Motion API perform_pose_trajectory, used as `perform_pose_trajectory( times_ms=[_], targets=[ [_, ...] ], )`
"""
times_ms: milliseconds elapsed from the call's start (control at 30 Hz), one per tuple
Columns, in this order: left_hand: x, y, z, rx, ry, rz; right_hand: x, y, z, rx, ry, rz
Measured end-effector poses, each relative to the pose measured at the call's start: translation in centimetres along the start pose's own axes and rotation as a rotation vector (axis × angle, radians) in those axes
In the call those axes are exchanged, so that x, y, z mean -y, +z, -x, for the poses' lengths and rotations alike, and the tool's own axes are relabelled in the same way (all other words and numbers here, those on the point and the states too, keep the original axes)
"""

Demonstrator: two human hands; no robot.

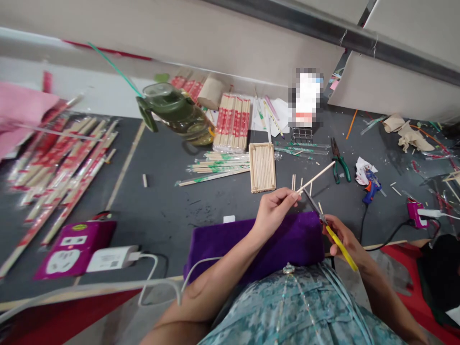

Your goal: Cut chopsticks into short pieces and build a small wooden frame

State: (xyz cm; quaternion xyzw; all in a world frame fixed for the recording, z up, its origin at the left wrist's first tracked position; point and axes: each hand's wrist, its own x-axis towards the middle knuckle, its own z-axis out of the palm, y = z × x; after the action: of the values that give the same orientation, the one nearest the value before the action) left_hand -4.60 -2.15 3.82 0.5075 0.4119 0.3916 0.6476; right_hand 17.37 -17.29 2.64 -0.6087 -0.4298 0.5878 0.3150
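My left hand (276,207) is closed, pinching a thin wooden chopstick (319,175) that points up and to the right. In my right hand (344,234), fingers are wrapped around a tool with yellow handles (339,243) and long metal jaws; I cannot tell whether it is scissors or pliers. Its jaw tips meet the chopstick just beside my left fingertips. Beyond my left hand lie a few short stick pieces (293,182) and a small rectangular panel of glued sticks (262,167). A purple cloth (251,239) lies under my hands at the table edge.
Wrapped chopsticks (68,158) cover the left, near a purple power socket (74,249) with a charger. A green-lidded jug (179,112) and a chopstick pack (232,122) stand behind. To the right are green-handled pliers (339,165) and a blue glue gun (372,189), its cord trailing.
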Motion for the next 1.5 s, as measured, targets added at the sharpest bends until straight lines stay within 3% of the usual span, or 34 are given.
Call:
perform_pose_trajectory(
  times_ms=[167, 633, 867, 1100, 1300, 1500],
  targets=[
    [-0.5, 0.4, 0.4, 0.091, 0.019, -0.099, 0.9, 1.0, -0.8, 0.051, -0.018, -0.105],
    [-0.8, 0.1, 0.0, 0.188, 0.053, -0.191, 2.2, 1.4, -1.0, 0.037, -0.027, -0.063],
    [0.0, 0.2, -0.2, 0.225, 0.027, -0.166, 2.5, 2.5, -1.2, -0.018, -0.085, -0.008],
    [1.5, 0.6, -0.3, 0.240, -0.028, -0.136, 2.2, 3.3, -1.4, -0.113, -0.043, 0.115],
    [2.4, 0.4, -0.6, 0.231, -0.094, -0.098, 2.2, 3.6, -1.9, -0.123, -0.024, 0.186],
    [2.7, 0.6, -1.3, 0.267, -0.133, -0.078, 1.7, 3.7, -2.3, -0.173, -0.031, 0.159]
  ],
)
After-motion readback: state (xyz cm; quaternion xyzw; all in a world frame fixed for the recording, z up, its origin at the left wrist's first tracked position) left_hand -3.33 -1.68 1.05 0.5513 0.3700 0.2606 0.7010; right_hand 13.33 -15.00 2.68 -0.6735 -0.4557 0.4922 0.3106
